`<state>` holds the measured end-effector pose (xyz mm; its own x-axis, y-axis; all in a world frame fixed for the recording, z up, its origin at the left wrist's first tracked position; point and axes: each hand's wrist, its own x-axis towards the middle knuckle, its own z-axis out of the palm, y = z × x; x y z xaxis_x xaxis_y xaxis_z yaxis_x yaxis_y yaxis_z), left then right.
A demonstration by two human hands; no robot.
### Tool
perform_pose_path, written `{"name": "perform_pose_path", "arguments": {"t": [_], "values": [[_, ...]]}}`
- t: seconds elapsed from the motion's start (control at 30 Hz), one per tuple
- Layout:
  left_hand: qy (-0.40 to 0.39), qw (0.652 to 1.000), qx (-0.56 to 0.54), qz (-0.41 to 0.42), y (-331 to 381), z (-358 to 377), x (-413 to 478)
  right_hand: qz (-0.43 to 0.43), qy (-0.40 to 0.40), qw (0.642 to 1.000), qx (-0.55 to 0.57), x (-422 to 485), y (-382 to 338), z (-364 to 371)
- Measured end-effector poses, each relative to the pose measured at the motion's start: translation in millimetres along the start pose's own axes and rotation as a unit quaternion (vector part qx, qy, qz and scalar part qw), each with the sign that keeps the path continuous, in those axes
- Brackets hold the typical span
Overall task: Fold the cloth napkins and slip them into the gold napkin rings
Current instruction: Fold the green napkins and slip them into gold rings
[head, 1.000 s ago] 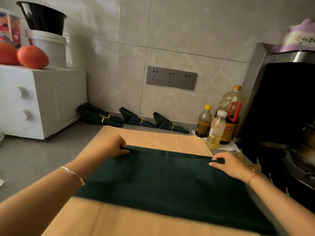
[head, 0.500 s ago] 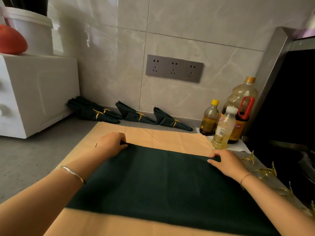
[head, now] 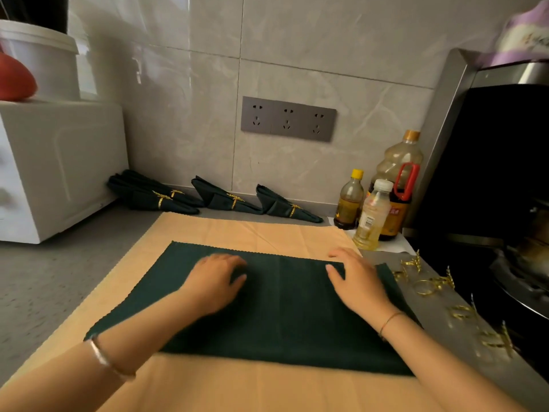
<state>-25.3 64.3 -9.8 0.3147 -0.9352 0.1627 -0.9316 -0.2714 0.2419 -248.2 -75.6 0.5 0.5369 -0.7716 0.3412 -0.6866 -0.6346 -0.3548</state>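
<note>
The dark green cloth napkin (head: 282, 322), folded into a rectangle, lies on the tan mat (head: 267, 230). The left hand (head: 215, 278) and right hand (head: 358, 282) press it flat, fingers relaxed, grasping nothing. This looks like smoothing; next likely comes another fold, then a gold leaf-trimmed napkin ring (head: 424, 286) from the right.
</note>
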Motion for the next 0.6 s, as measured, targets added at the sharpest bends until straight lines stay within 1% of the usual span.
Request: {"name": "perform_pose_path", "arguments": {"t": [0.03,0.1,0.17,0.23,0.37,0.43,0.6], "values": [[-0.027,0.999,-0.027,0.008,13,3,-12,0.001,-0.033,0.999,0.038,-9,-14,2],[-0.068,0.998,-0.011,0.002,31,10,-33,-0.010,-0.095,0.992,0.077,-28,-38,9],[-0.093,0.995,0.037,-0.025,40,18,-46,-0.027,-0.123,0.988,0.088,-43,-58,18],[-0.103,0.992,0.054,-0.047,44,26,-50,-0.033,-0.135,0.987,0.080,-48,-72,28],[-0.095,0.992,0.066,-0.052,47,35,-56,-0.051,-0.161,0.985,0.019,-59,-92,47],[-0.083,0.994,0.059,-0.048,45,38,-59,-0.045,-0.174,0.984,-0.005,-66,-95,56],[-0.061,0.996,0.052,-0.040,36,38,-65,-0.025,-0.172,0.983,-0.066,-75,-87,59]]}}
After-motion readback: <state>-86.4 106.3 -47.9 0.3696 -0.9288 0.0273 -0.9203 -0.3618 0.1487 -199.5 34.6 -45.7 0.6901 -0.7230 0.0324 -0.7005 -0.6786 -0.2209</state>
